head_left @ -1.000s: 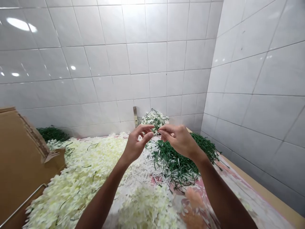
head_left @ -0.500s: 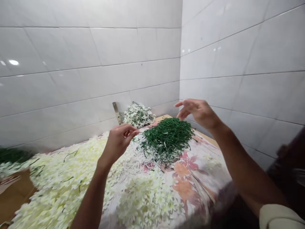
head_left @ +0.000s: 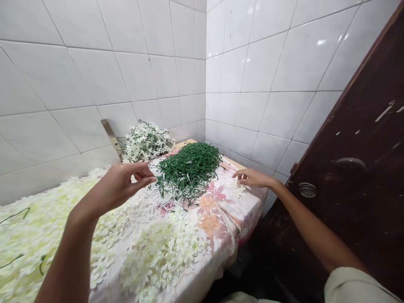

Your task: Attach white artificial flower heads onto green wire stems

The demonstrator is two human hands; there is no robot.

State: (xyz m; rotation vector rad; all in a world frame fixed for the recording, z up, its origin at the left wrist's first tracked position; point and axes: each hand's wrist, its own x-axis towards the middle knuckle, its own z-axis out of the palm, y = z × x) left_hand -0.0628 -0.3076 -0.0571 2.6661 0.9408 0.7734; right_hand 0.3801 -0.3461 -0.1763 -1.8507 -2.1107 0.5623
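Observation:
Thumb and fingertips of my left hand [head_left: 121,185] are pinched together just left of a heap of green artificial stems [head_left: 191,168]; whatever they hold is too small to make out. My right hand [head_left: 252,177] is over the far right of the table, fingers bent and slightly apart, just above a few loose white artificial petals [head_left: 239,191]. White stem-like pieces [head_left: 147,206] lie between the left hand and the green heap. A mound of white blossoms [head_left: 164,256] sits at the near middle, and a broad spread of pale yellow-white blossoms [head_left: 28,235] covers the left side.
Finished-looking white flowers with green stems [head_left: 148,141] are bunched against the tiled wall [head_left: 132,80], beside a metal bracket [head_left: 111,136]. A floral cloth [head_left: 210,225] covers the table. A dark brown door [head_left: 353,139] stands at right.
The view has turned to the right, bringing the door in. My right hand has come down from above the green stems to the loose petals at right. My left hand stays pinched.

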